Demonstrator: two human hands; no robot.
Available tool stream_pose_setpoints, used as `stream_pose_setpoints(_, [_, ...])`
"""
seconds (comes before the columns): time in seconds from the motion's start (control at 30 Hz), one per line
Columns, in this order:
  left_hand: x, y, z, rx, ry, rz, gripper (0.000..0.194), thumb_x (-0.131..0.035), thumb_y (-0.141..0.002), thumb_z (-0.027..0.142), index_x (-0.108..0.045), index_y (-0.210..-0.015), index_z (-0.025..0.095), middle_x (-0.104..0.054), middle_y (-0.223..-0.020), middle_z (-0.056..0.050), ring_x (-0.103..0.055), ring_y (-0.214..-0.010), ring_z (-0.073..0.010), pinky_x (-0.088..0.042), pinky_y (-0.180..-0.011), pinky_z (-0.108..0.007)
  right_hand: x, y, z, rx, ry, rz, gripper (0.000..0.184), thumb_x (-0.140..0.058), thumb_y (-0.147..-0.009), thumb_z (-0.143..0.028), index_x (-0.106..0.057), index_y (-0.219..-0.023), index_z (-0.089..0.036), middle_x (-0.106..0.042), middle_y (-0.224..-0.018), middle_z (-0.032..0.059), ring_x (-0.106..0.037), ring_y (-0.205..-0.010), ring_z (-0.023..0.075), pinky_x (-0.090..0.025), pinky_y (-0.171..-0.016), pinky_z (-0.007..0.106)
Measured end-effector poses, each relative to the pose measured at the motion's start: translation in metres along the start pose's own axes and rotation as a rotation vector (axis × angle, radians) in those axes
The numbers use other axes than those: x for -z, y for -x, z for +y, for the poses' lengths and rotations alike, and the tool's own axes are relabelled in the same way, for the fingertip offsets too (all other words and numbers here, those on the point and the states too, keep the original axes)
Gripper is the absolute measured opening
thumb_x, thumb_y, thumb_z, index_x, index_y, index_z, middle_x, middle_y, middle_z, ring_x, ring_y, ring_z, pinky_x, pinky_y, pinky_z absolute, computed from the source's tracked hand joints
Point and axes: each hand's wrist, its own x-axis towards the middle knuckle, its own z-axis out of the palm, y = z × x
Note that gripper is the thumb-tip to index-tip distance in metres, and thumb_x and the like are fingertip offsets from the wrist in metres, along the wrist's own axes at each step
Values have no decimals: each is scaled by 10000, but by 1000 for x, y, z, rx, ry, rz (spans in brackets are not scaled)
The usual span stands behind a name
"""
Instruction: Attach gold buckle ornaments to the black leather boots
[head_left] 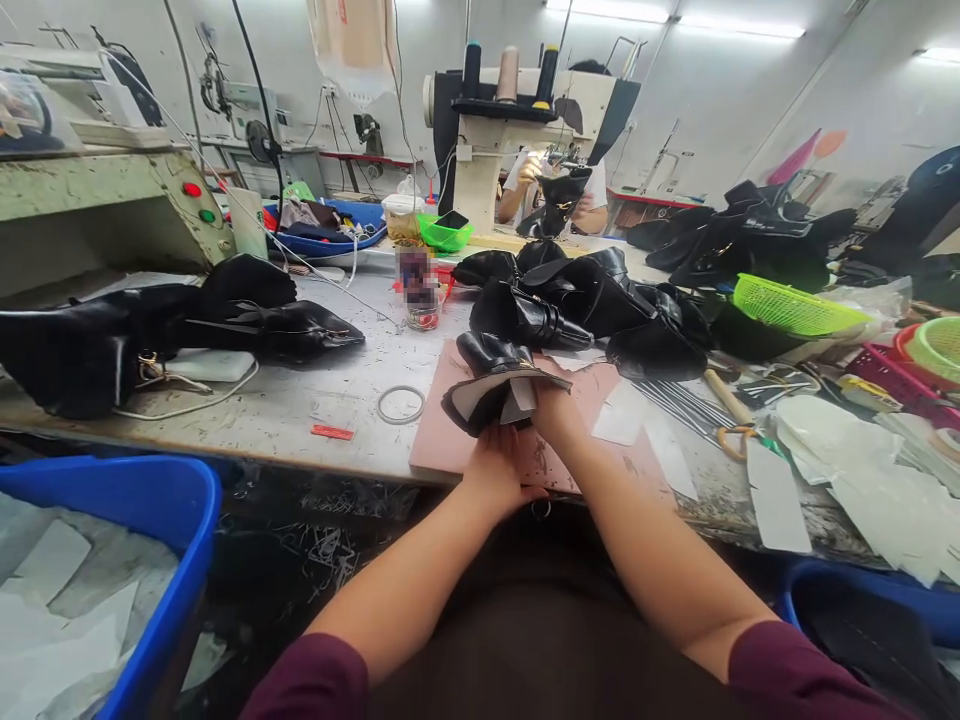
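Note:
A black leather boot upper point(491, 355) lies on a pinkish board point(442, 450) at the table's front, its wide opening with a pale lining facing me. My left hand point(495, 465) grips the lower rim of that opening, thumb apart on the board's edge. Into the right side of the opening reaches my right hand point(553, 412), its fingers hidden inside. Between the hands a pale grey-white piece point(519, 400) shows in the opening; whether a hand holds it is hidden. More black boot uppers point(525, 315) are heaped just behind.
Left stand further black boots point(292, 325), a tape ring point(401, 404) and a red strip point(332, 432). A hammer point(727, 398), metal rods and white sheets point(892, 500) lie right. Blue bins point(214, 500) flank the table below. Opposite, a person works at a sewing machine point(480, 160).

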Motion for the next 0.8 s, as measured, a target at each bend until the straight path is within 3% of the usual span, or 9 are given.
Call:
stream_pose_setpoints(0.33, [2, 14, -1, -72, -53, 37, 777, -635, -754, 426, -375, -1307, -54, -383, -1349, -295, -353, -1264, -392, -243, -1072, -454, -13, -6, 4, 36, -62, 84, 539, -439, -760, -85, -403, -1298, -84, -588, -1128, 216, -536, -1042, 332, -415, -871, 462])
stream_pose_setpoints(0.63, [-2, 20, -7, -99, -44, 49, 716, -597, -788, 378, -369, -1315, -50, -423, -1329, -273, -349, -1270, -386, -259, -1077, -462, 6, -2, -3, 54, -97, 96, 472, -443, -748, -86, -484, -1218, -99, -561, -1190, 199, -516, -1075, 314, -408, -888, 456])
stream_pose_setpoints(0.8, [-4, 20, -9, -106, -23, 65, 682, -587, -789, 378, -385, -1319, -2, -421, -1340, -251, -342, -1276, -385, -268, -1073, -482, 3, -2, -1, 55, -151, 114, 509, -436, -748, -84, -461, -1254, -125, -563, -1200, 178, -514, -1100, 297, -420, -900, 433])
